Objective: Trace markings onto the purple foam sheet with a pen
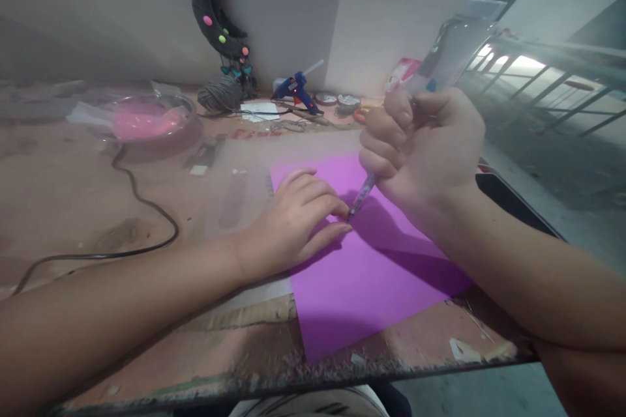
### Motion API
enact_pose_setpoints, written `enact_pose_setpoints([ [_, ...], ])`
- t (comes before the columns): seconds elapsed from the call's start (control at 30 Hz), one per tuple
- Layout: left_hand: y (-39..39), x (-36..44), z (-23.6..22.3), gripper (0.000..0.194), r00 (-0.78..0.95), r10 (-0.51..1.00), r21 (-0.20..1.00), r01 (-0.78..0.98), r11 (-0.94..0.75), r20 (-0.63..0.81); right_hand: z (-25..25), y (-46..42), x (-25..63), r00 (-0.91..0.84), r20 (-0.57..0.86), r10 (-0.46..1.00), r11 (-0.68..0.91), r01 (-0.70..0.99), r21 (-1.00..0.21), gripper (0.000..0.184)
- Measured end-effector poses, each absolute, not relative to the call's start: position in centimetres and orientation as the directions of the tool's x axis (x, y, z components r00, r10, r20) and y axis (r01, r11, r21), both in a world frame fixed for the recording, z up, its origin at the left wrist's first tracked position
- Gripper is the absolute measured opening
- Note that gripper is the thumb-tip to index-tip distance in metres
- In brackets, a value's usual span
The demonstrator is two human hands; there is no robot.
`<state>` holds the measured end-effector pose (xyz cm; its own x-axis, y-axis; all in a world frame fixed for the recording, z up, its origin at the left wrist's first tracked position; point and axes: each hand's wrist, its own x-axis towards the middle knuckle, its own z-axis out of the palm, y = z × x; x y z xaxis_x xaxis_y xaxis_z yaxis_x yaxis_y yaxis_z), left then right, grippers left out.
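Note:
A purple sheet of paper [342,300] lies on the table, reaching its front edge. My right hand [420,137] is closed in a fist around a slim pen [362,194] with a purple-patterned barrel. The pen slants down to the left, its tip at the paper. My left hand [303,215] rests on the left part of the sheet, fingers stretched out and slightly bent. Its thumb and index fingertip sit slightly apart, right beside the pen tip; whether they touch it I cannot tell.
At the back stand a blue glue gun [298,91], grey yarn [220,96] and a dark crescent ornament [208,10] with coloured dots. A round clear container [190,127] with pink material is at left, near a black cable [141,199]. A dark flat device [513,202] lies right.

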<state>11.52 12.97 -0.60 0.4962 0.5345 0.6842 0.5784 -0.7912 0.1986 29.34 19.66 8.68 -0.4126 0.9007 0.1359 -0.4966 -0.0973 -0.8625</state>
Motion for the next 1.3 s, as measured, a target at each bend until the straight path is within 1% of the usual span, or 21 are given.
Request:
enact_pose_setpoints([
  [0.17,12.9,11.5,-0.6,0.018,0.501,0.547,0.204,0.584,-0.786,0.671,8.7,19.8,29.4,-0.397,0.112,0.911,-0.088,-0.451,-0.888,0.047],
  [0.27,12.9,11.4,-0.6,0.021,0.503,0.565,0.222,0.587,-0.779,0.654,8.7,19.8,29.3,-0.421,0.13,0.898,-0.091,-0.466,-0.88,0.048],
  [0.4,12.9,11.4,-0.6,0.033,0.481,0.597,0.283,0.575,-0.768,0.642,8.3,20.0,29.1,-0.412,0.154,0.898,-0.075,-0.489,-0.869,0.05],
  [0.47,12.8,11.5,-0.5,0.032,0.458,0.615,0.325,0.563,-0.76,0.642,8.0,19.9,29.0,-0.396,0.156,0.905,-0.061,-0.484,-0.873,0.049],
  [0.57,12.7,11.9,-0.4,0.023,0.415,0.664,0.391,0.569,-0.723,0.623,7.3,19.7,28.6,-0.407,0.157,0.9,-0.052,-0.457,-0.888,0.041],
  [0.67,13.1,11.8,-0.2,0.019,0.385,0.714,0.431,0.598,-0.676,0.584,6.6,19.3,28.2,-0.511,0.126,0.85,-0.081,-0.364,-0.928,0.028],
  [0.73,13.9,11.0,0.2,0.022,0.394,0.742,0.45,0.609,-0.653,0.543,6.5,19.4,28.0,-0.598,0.1,0.795,-0.087,-0.276,-0.957,0.022],
  [0.8,15.4,9.4,0.8,0.028,0.422,0.778,0.474,0.623,-0.622,0.465,6.6,20.0,28.1,-0.619,0.134,0.774,-0.014,-0.228,-0.973,0.021],
  [0.87,17.0,7.0,1.3,0.032,0.401,0.83,0.48,0.68,-0.553,0.389,6.7,20.9,28.5,-0.577,0.222,0.786,0.121,-0.209,-0.97,0.027],
  [0.93,18.4,4.5,1.4,0.025,0.304,0.887,0.45,0.776,-0.443,0.349,6.7,22.0,29.0,-0.549,0.277,0.788,0.216,-0.174,-0.961,0.039],
  [1.0,19.1,2.5,1.0,0.021,0.257,0.914,0.402,0.836,-0.374,0.316,6.4,22.9,29.4,-0.584,0.266,0.767,0.24,-0.123,-0.963,0.049],
  [1.03,19.2,1.9,0.6,0.021,0.257,0.913,0.377,0.849,-0.37,0.318,6.1,23.1,29.4,-0.607,0.25,0.755,0.242,-0.097,-0.965,0.05],
  [1.07,19.1,1.5,0.1,0.021,0.272,0.907,0.357,0.853,-0.382,0.32,5.8,23.2,29.4,-0.622,0.239,0.746,0.249,-0.073,-0.966,0.046],
  [1.1,18.9,1.3,-0.4,0.022,0.293,0.899,0.345,0.848,-0.401,0.324,5.5,23.2,29.3,-0.629,0.228,0.743,0.263,-0.04,-0.964,0.039],
  [1.2,18.5,1.3,-1.7,0.024,0.342,0.883,0.346,0.826,-0.445,0.32,4.8,22.7,28.7,-0.608,0.174,0.775,0.32,0.139,-0.937,0.012],
  [1.23,18.6,1.3,-2.0,0.024,0.351,0.883,0.354,0.82,-0.45,0.311,4.6,22.6,28.6,-0.596,0.151,0.788,0.33,0.203,-0.922,0.008],
  [1.3,19.1,1.0,-2.2,0.024,0.364,0.887,0.368,0.813,-0.452,0.285,4.1,22.5,28.4,-0.566,0.124,0.815,0.326,0.271,-0.906,0.006],
])
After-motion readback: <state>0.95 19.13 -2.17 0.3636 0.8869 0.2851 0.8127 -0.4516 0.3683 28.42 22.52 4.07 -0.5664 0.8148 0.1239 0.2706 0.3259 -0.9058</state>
